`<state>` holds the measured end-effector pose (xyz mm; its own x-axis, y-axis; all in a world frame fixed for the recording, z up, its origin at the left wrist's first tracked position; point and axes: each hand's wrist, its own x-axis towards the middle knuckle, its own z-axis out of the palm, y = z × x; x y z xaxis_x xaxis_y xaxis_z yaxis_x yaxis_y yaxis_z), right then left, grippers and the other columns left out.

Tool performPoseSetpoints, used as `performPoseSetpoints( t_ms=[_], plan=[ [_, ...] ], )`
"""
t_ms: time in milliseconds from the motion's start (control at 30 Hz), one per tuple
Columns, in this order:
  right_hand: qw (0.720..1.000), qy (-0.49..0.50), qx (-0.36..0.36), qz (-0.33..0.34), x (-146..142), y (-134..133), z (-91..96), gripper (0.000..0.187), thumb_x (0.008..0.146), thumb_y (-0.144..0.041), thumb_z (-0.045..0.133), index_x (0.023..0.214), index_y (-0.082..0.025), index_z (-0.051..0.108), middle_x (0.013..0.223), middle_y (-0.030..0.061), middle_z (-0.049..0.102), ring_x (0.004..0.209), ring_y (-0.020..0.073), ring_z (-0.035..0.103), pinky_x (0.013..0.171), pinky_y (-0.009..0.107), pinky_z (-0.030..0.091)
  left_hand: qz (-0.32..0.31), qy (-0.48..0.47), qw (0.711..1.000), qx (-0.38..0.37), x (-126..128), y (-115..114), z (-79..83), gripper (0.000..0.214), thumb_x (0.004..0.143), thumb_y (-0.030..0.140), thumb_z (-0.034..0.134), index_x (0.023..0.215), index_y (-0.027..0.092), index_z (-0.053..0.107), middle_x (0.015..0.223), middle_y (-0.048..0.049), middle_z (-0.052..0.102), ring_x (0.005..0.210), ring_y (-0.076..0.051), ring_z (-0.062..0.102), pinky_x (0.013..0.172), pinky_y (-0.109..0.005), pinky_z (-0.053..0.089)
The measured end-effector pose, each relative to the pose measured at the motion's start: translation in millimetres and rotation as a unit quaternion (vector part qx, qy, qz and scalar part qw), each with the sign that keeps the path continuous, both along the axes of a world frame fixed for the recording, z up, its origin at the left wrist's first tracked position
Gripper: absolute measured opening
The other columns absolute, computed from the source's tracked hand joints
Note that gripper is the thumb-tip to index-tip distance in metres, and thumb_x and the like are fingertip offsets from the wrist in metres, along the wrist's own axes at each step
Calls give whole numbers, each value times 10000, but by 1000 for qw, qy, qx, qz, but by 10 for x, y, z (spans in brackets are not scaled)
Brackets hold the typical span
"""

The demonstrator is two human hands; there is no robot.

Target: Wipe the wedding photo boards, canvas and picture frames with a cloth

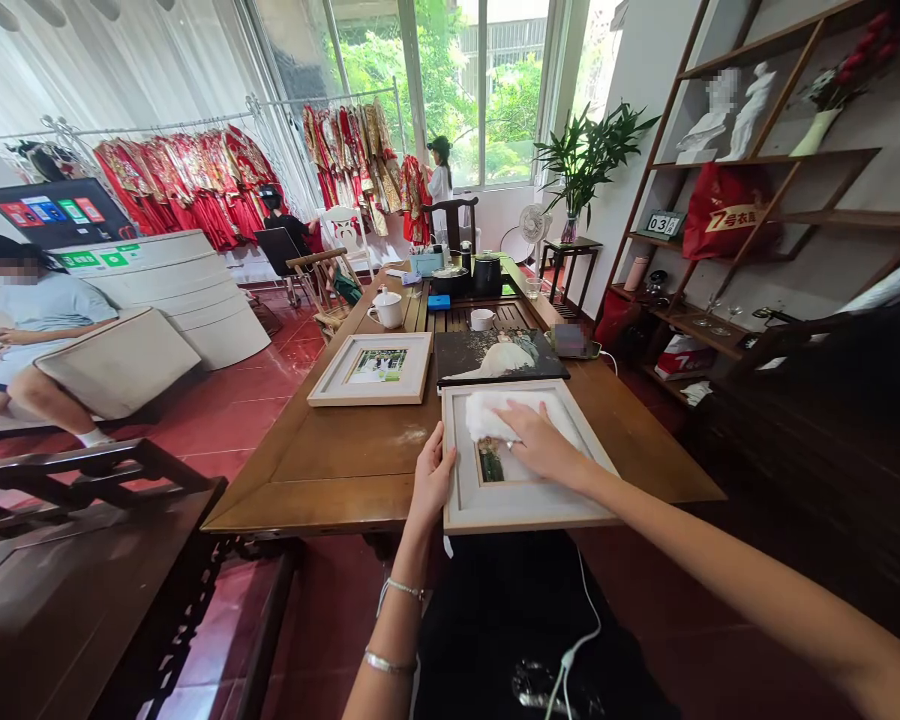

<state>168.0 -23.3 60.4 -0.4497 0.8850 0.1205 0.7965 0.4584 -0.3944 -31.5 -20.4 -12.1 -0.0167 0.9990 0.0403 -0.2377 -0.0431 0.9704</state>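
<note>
- The frame [521, 505] is between the two hands, at the near edge of the table [330, 470]: just to the right of the left hand, and beneath the right hand and the cloth. Whether it lies fully flat cannot be told.
- The left hand [431, 472] is partly closed on the frame's left side, fingers and thumb against the rim, about halfway along it.
- The right hand [536, 440] is open, fingers loosely spread, reaching over the frame from the right. Its fingers press on the cloth; no closed grip on it shows.
- The white cloth [484, 413] lies bunched over the far part of the frame, under the right fingertips. It and the right hand cover much of the small photo in the pale mat; a dark green left part shows.
- A second frame [379, 365] lies apart, beyond the left hand and to its left, its photo facing up.
- A black picture [461, 368] with a pale figure lies just beyond the frame, ahead of the right hand.
- A phone [574, 342] is by the picture's right end, a white cable beside it.
- A lidded cup [388, 308] and a small bowl [481, 319] stand farther back on the table.
</note>
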Motion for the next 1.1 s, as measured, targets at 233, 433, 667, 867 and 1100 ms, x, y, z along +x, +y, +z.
performPoseSetpoints(
  t_ms=[233, 433, 667, 867, 1100],
  plan=[
    [999, 11, 31, 8, -416, 684, 53, 650, 741, -41, 405, 1386, -120, 431, 1471, 159, 395, 1405, 327, 209, 1070, 694, 68, 12, 3, 1000, -5, 8, -2, 39, 654, 741, 313, 703, 1347, 197, 488, 1480, -99, 405, 1369, -276, 376, 1129, -389, 308],
    [997, 8, -1, 80, -525, 588, 22, 497, 825, -112, 414, 1310, -152, 516, 1393, 170, 493, 1371, 327, 299, 1044, 713, 115, 8, -39, 999, 10, 41, -32, 117, 497, 814, 481, 598, 1208, 179, 618, 1322, -75, 594, 1313, -281, 453, 1107, -393, 334],
    [983, -2, -59, 175, -252, -6, 178, 501, 780, -109, 451, 1253, -219, 575, 1346, 112, 554, 1305, 285, 424, 1089, 597, 220, 14, -92, 995, -44, 70, -5, 150, 617, 865, 621, 403, 1195, 147, 621, 1281, -97, 623, 1253, -273, 523, 1079, -406, 376],
    [964, 14, -97, 246, 43, -649, 257, 804, 619, -7, 416, 1389, -238, 453, 1408, 55, 501, 1382, 232, 306, 1146, 558, 67, 60, -11, 998, -29, 51, -7, 94, 489, 793, 339, 660, 1250, 185, 580, 1410, -88, 505, 1360, -255, 396, 1133, -379, 308],
    [986, -56, -16, 156, 401, -899, 153, 808, 571, 27, 408, 1324, -244, 520, 1387, 39, 526, 1328, 225, 395, 1143, 537, 183, 56, 44, 997, 28, 30, 16, -8, 693, 648, 147, 719, 1308, 141, 508, 1460, -134, 433, 1362, -290, 383, 1139, -418, 298]
  ],
)
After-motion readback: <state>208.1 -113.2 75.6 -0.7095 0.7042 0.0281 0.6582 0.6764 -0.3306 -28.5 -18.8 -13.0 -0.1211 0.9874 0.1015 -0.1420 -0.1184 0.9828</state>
